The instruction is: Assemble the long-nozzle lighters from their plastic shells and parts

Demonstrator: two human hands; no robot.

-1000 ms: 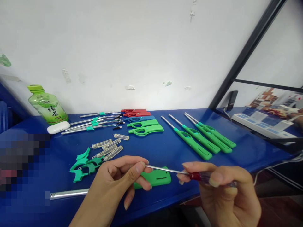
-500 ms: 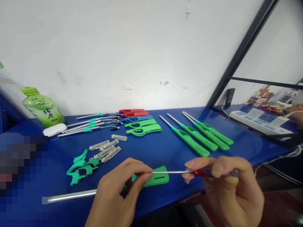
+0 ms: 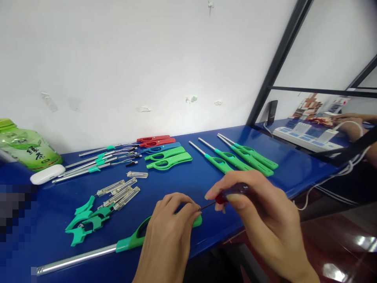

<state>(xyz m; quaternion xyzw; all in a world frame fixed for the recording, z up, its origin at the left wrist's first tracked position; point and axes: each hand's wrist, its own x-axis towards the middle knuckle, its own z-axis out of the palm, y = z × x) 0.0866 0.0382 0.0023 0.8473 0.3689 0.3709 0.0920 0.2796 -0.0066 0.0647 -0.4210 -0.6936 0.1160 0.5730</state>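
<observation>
In my right hand [image 3: 256, 220] is a screwdriver [image 3: 232, 192] with a dark red see-through handle, its thin shaft slanting down to the left. My left hand [image 3: 173, 228] is closed over the handle of a green lighter [image 3: 135, 239] with a long silver tube, lying near the table's front edge. The left thumb and fingertips meet around the screwdriver's tip. Whether they pinch a small screw there is hidden. Past the fingers, the end of the lighter's handle shows. Left of my hands lie teal plastic clips [image 3: 94, 222] and several clear fuel tanks [image 3: 120, 196].
Finished-looking green lighters [image 3: 244, 157] lie at the right back. Red, blue and green handle shells [image 3: 169, 161] are stacked mid-table, beside silver tubes with wires [image 3: 94, 165]. A tea bottle [image 3: 32, 147] and white case [image 3: 48, 174] stand left. A power strip [image 3: 306, 139] and another person's hand [image 3: 352, 120] are at right.
The screwdriver has gone from level to slanting down toward the lighter's handle. My left hand now covers more of that handle. My view has shifted to the right.
</observation>
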